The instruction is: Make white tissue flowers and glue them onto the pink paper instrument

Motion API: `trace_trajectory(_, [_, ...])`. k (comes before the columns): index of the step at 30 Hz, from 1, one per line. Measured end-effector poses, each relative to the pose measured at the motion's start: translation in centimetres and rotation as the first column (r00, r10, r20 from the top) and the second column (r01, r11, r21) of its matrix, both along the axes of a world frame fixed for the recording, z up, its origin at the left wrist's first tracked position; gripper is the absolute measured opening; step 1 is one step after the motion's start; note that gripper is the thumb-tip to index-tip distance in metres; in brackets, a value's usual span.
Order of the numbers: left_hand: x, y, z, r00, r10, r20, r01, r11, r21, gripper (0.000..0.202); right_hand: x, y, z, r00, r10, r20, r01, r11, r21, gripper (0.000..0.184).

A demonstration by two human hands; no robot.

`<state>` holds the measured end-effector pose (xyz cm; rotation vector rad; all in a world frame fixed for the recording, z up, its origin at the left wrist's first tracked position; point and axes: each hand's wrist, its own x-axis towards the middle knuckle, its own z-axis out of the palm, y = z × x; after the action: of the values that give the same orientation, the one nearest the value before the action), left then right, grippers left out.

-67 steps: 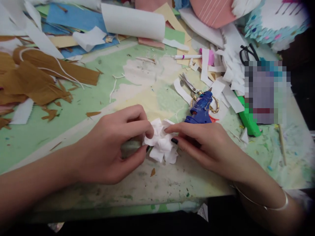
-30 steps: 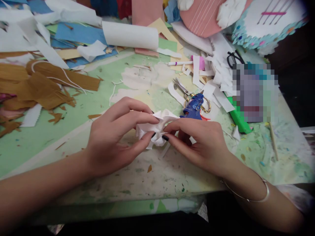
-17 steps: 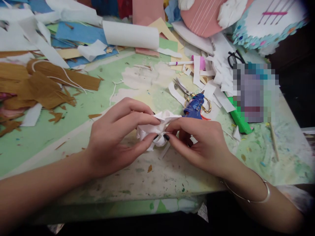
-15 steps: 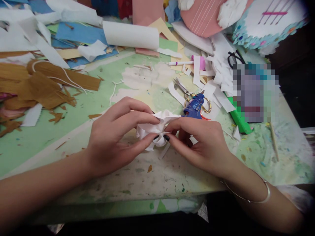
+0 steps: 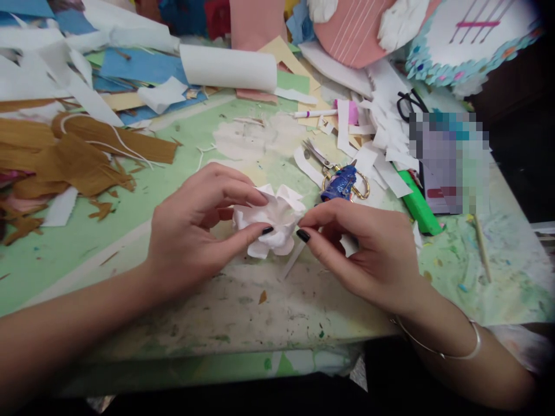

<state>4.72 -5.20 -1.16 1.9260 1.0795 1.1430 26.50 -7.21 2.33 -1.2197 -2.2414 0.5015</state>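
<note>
A white paper flower (image 5: 277, 216) with curled, layered petals is held just above the table near its front edge. My left hand (image 5: 195, 222) grips it from the left, thumb across the near petals and fingers behind. At its right edge, my right hand (image 5: 359, 248) has thumb and index finger pinched together at a petal's rim. The other right fingers are curled under and partly hidden. Just beyond the right hand lie scissors (image 5: 318, 155) with gold handles and a glittery blue wrapped object (image 5: 340, 184). A thin white paper strip (image 5: 293, 260) lies below the flower.
Brown crepe paper (image 5: 82, 150) covers the left side. A white paper roll (image 5: 228, 67) lies at the back among coloured sheets. White paper scraps (image 5: 385, 133), a green tool-like object (image 5: 418, 199) and a wooden stick (image 5: 482, 248) are on the right.
My right fingertips have moved from the flower's centre out to its right edge. The flower has shifted slightly left and tilted, its open middle now showing. My left hand keeps its hold.
</note>
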Motion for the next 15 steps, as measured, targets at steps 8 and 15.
trace_trajectory(8, [0.0,0.9,-0.6,0.996,-0.055,-0.075,0.04,0.98,-0.196,0.028,1.2,1.0,0.6,0.96,-0.279,0.018,0.275,0.954,0.116,0.027])
trace_trajectory(15, [-0.4,1.3,-0.2,0.98,-0.084,0.18,0.147,0.916,-0.373,0.044,2.0,2.0,0.6,0.958,-0.286,0.005,0.285,0.957,0.045,0.016])
